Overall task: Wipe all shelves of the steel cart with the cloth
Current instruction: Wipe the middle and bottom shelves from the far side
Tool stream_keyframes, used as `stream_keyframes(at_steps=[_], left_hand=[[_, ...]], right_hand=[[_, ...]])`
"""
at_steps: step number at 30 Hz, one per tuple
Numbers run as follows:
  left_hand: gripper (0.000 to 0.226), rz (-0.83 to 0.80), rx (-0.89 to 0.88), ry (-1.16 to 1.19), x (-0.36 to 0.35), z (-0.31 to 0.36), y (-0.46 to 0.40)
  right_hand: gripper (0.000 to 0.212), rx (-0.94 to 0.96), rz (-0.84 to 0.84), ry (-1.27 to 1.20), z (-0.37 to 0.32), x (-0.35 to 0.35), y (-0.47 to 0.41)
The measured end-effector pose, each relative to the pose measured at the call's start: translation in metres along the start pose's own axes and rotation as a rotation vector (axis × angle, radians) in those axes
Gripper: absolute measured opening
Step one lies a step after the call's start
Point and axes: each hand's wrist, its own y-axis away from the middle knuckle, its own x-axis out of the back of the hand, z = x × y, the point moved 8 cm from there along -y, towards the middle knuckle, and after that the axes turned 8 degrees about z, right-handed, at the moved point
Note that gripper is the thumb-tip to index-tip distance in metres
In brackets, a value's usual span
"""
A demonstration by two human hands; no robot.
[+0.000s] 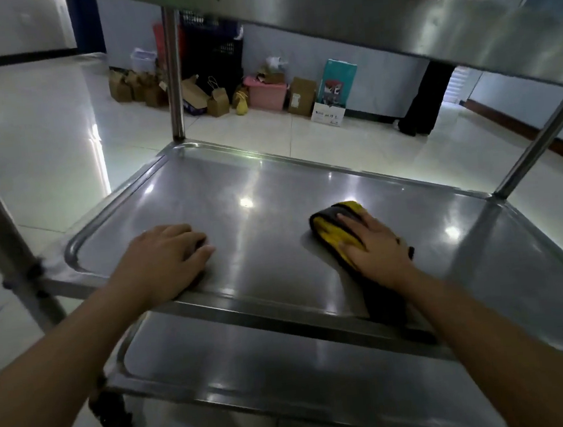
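Observation:
The steel cart's middle shelf [270,186] spreads out in front of me, shiny and bare. My right hand [372,242] lies flat with straight fingers on a yellow and black cloth [329,229] at the shelf's right side, and the cloth's dark tail trails back over the near rim. My left hand [167,255] rests on the shelf near its left front corner, fingers loosely bent, holding nothing. The lower shelf [288,367] shows beneath my arms. The top shelf [392,20] hangs overhead.
Steel posts [174,75] stand at the cart's corners. Cardboard boxes, paper bags and a pink bin [267,94] line the far wall on the tiled floor. A person in dark trousers [427,99] stands at the back right. A caster wheel [112,415] sits lower left.

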Motion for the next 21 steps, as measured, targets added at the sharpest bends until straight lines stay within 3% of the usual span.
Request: stream_keyframes(at_steps=[3,5,7,11,15,18,21], left_hand=[[0.050,0.000,-0.002,0.015,-0.002,0.008,-0.002],[0.047,0.027,0.048,0.025,-0.003,0.000,-0.003],[0.046,0.095,0.141,0.055,-0.001,-0.009,0.000],[0.053,0.154,0.221,0.078,0.005,-0.015,0.004],[0.056,0.154,0.286,0.008,0.008,-0.020,0.008],[0.066,0.109,0.363,-0.064,0.002,-0.023,0.011],[0.068,0.097,0.420,-0.081,-0.003,-0.026,0.014]], right_hand=[[0.056,-0.419,0.015,0.048,-0.003,-0.013,-0.026],[0.056,-0.501,-0.009,0.045,-0.039,-0.029,-0.048],[0.056,-0.381,-0.050,0.022,-0.091,-0.044,-0.069],[0.054,0.090,-0.168,-0.046,-0.189,-0.068,-0.068],[0.055,0.456,-0.181,-0.082,-0.207,-0.062,-0.030],[0.056,0.455,-0.141,-0.099,-0.168,-0.046,-0.030],[0.053,0.199,-0.106,-0.002,-0.128,-0.043,-0.059]])
